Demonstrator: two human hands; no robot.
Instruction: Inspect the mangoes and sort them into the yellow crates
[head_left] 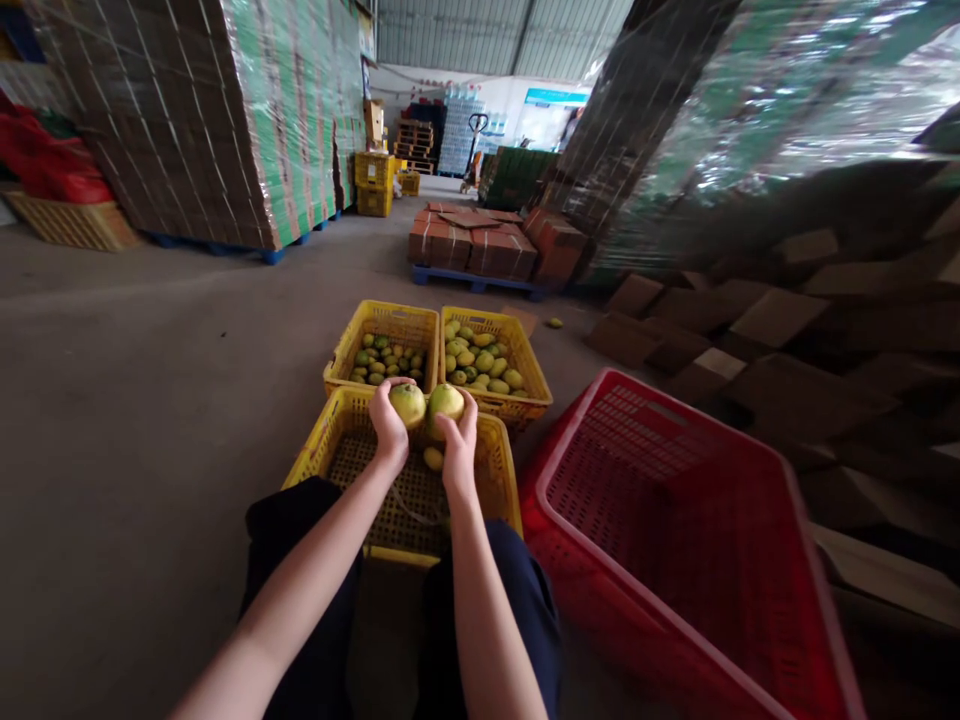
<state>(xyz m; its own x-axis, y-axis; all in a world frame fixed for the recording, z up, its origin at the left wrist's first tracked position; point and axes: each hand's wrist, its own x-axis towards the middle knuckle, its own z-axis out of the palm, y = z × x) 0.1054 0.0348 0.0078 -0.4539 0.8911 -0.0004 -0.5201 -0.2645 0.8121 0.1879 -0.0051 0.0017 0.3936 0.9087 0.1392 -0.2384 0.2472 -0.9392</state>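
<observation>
My left hand (388,424) is closed around a yellow-green mango (409,405). Beside it, my right hand (460,446) grips a second mango (447,402), its fingers on the outer side. Both fruits are held close together above the near yellow crate (307,450), which stands between my knees. Below my hands, another yellow mango (433,459) shows over that crate's slatted inside. Just beyond, a left yellow crate (341,355) holds several small greenish mangoes (379,358), and a right yellow crate (534,372) holds several larger yellow ones (484,360).
A large red crate (585,575) stands at my right. Cardboard boxes (780,310) are heaped behind it. Ahead, flattened cartons (469,245) lie on a blue pallet (450,278). Tall wrapped stacks (277,120) rise on both sides. One loose fruit (554,323) lies on the floor.
</observation>
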